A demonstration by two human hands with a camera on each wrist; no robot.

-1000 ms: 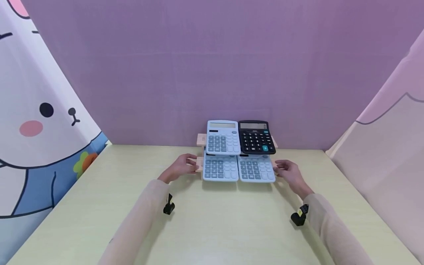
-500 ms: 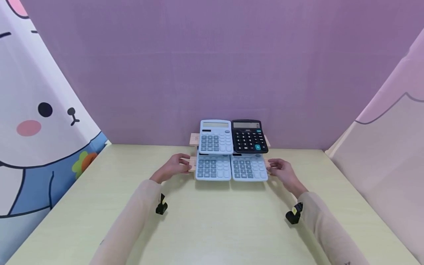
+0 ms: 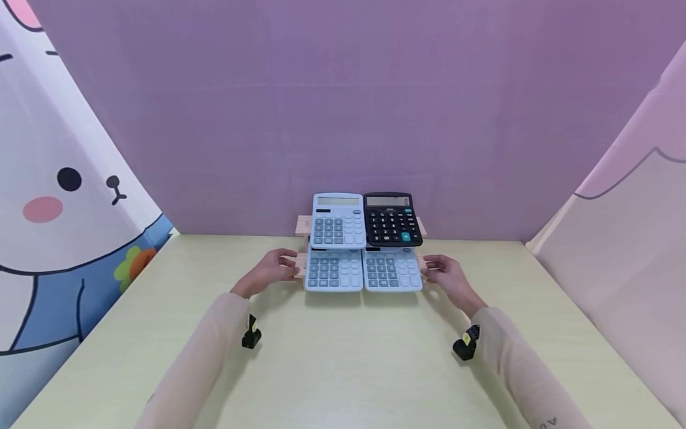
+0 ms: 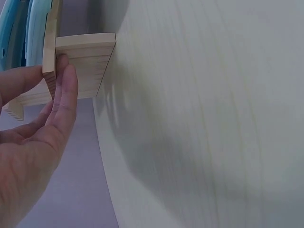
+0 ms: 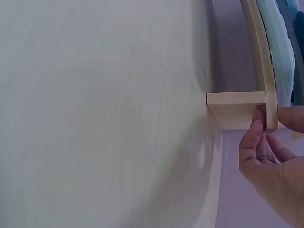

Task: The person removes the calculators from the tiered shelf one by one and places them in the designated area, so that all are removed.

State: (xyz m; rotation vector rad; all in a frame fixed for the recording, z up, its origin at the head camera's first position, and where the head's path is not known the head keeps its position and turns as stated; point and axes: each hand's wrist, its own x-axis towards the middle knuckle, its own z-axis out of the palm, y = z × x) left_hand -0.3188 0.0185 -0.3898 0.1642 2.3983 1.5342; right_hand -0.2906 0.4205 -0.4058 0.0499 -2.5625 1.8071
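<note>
Both hands hold the wooden rack (image 3: 302, 264) by its ends. The left hand (image 3: 270, 271) pinches one end and the right hand (image 3: 447, 275) pinches the other. Between the fingers sit four calculators (image 3: 364, 241), all in place. The rack rests on the table (image 3: 343, 357). I think only letting go is left.

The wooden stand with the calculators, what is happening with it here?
A person holds a small two-tier light wooden stand at both ends on a pale yellow-green table. The left hand pinches its left end and the right hand its right end. Three light blue calculators and one black calculator lie on it, two per tier, before a purple backdrop.
</note>
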